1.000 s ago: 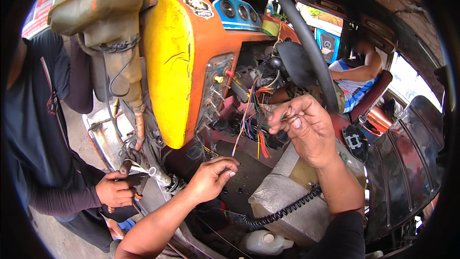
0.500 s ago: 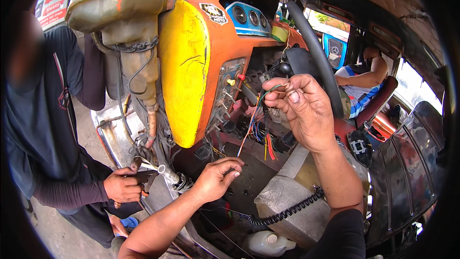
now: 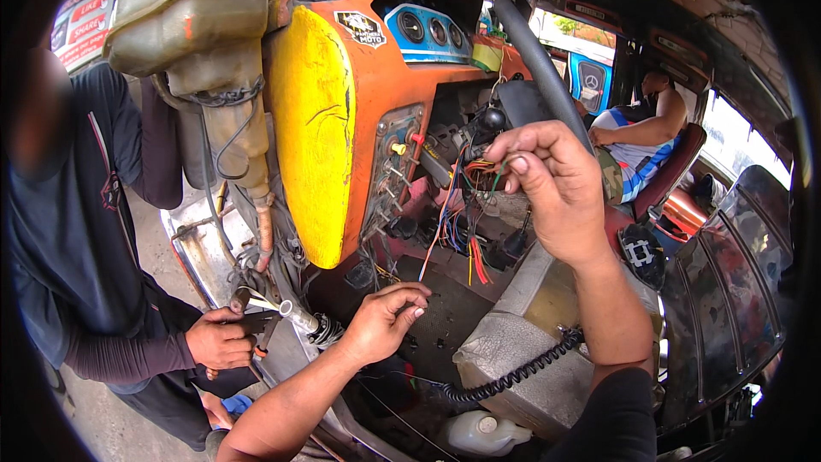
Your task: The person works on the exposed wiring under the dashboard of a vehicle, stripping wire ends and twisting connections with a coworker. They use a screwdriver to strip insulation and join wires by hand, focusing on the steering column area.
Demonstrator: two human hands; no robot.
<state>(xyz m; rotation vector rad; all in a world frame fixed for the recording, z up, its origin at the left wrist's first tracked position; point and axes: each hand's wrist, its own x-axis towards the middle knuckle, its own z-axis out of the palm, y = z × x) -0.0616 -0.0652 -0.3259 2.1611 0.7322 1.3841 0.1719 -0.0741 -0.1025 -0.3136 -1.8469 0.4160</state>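
My right hand (image 3: 556, 192) is raised in front of the steering column, thumb and forefinger pinched on a thin green wire (image 3: 499, 176). Behind its fingertips hangs a bundle of coloured wires (image 3: 475, 173). Lower and to the left, my left hand (image 3: 385, 321) has its fingers closed at the lower end of a thin orange and whitish-blue wire (image 3: 433, 244), which runs up to the same bundle. Loose red and yellow wire ends (image 3: 479, 263) dangle between the two hands.
An orange and yellow dashboard (image 3: 321, 128) with gauges stands ahead, a black steering wheel (image 3: 547, 60) to its right. At left, a co-worker's hand (image 3: 221, 340) grips a tool. A coiled black cord (image 3: 513, 383) crosses a grey box (image 3: 505, 351); a person (image 3: 646, 133) sits at right.
The view has shifted a little, with the dashboard now further left. My right hand has moved right relative to the dashboard, and the green wire now hangs at its fingertips. My left hand stays low.
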